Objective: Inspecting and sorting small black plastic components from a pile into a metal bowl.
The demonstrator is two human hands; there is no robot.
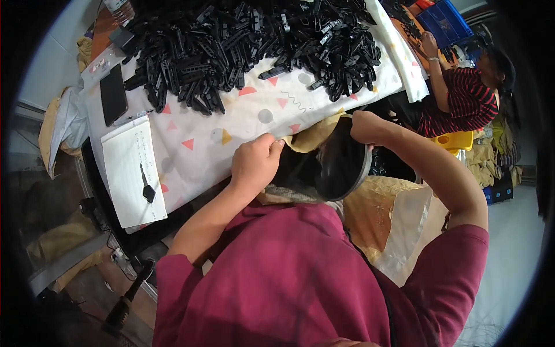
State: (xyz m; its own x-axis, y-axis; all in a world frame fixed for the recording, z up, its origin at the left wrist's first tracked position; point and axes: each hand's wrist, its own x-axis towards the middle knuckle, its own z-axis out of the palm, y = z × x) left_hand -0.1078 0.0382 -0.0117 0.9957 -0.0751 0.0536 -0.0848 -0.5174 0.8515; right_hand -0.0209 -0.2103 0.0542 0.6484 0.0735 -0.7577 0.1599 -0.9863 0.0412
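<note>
In my left hand [256,162], closed in a pinch, is the edge of a tan sack [312,136] by the table's front edge. My right hand [368,128] is closed at the upper rim of a round black basin [346,168], which is tilted at the sack's mouth. The sack's edge also runs up to my right fingers; whether they grip it too, I cannot tell. Inside, the sack is dark and its contents are hidden. On the table beyond lies a large heap of black plastic parts [231,52].
The patterned tablecloth [214,118] carries a phone [113,95], an open notebook [130,179] and a small black pointed tool [147,188]. A brown paper sack [373,211] stands at my right. Another person [462,92] works near a blue crate [444,23].
</note>
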